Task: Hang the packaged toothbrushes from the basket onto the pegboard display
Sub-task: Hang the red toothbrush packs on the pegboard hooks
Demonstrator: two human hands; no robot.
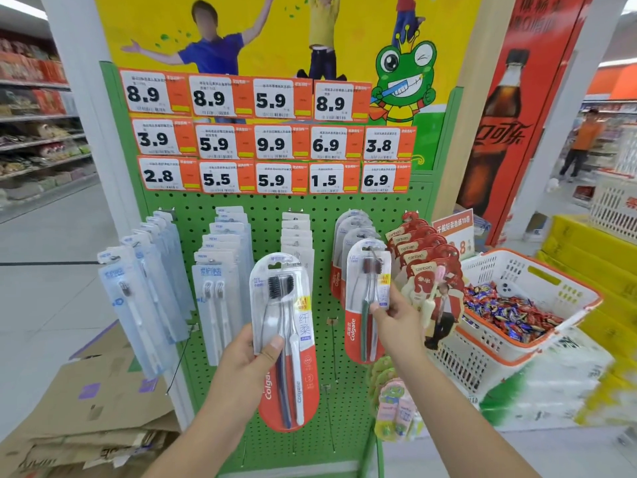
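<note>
Left hand [246, 357] grips a toothbrush pack [284, 339] – right hand [396, 315] pinches a hanging pack [367, 298] on the pegboard [320, 215].

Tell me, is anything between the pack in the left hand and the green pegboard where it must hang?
Nothing visible blocks it. The left hand holds the Colgate pack in front of the pegboard, with bare board behind its right edge. The right hand pinches a hanging pack further right, clear of it.

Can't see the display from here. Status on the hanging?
Left hand grips a Colgate pack, unhung. Right hand pinches another pack at its pegboard hook. Nothing blocking.
</note>
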